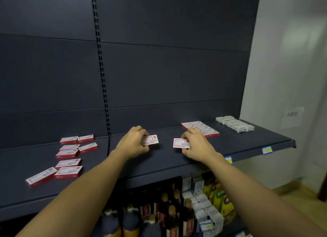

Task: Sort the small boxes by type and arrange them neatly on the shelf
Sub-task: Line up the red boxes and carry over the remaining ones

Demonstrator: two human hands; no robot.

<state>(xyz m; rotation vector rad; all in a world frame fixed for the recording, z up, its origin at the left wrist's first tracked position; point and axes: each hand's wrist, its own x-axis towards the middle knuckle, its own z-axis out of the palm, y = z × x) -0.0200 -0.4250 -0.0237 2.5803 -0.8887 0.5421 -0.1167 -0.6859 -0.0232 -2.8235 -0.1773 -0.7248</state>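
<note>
Where the view begins, below the front edge of the dark shelf (pixel 177 159), a lower level holds dark bottles (pixel 169 213), white cartons (pixel 203 206) and yellow-green packets (pixel 219 199). Blue price tags (pixel 267 149) hang on the shelf's front lip toward its right end. Two bare forearms reach up over that edge. Near the shelf's middle the left hand (pixel 134 143) pinches one red-and-white box (pixel 150 139) between thumb and curled fingers, and just to the right, with a gap between, the right hand (pixel 196 144) pinches a second red-and-white box (pixel 181 143) the same way; whether either box touches the shelf cannot be told. Toward the left end lies a loose scatter of red-and-white boxes (pixel 68 155), at mixed angles from the front edge back to the rear panel. Behind the right hand, a tidy row of red-and-white boxes (pixel 203 128) runs back toward the rear edge. At the far right rear corner sits a neat block of white boxes (pixel 235 124). Dark slotted back panels (pixel 159 68) rise behind, and a pale wall (pixel 286 68) with a light wood floor (pixel 292 189) stands at the right
</note>
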